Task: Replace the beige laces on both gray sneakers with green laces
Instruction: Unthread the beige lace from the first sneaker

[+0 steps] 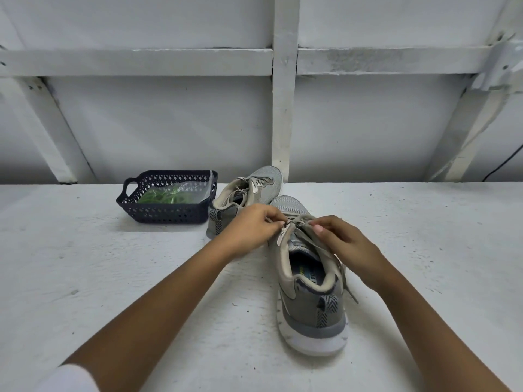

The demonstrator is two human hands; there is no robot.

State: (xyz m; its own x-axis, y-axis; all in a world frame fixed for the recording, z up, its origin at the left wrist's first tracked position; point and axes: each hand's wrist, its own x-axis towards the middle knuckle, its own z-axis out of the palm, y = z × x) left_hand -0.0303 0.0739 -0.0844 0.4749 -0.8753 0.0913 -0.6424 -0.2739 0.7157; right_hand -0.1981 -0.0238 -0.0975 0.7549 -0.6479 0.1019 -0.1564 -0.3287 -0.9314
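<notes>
Pinching the beige lace (297,219) with left hand (250,230) and right hand (347,247), atop the near gray sneaker (311,301) on the white table (113,278). Just behind: other gray sneaker (249,190), bagged green laces (165,196) in dark basket (167,215).

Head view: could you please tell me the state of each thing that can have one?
Near sneaker: upright, beige lace threaded.
Far sneaker: laced in beige, untouched.
Green laces: bagged, inside the basket.
Basket: upright on the table.
Left hand: pinches the beige lace.
Right hand: pinches the beige lace.
</notes>
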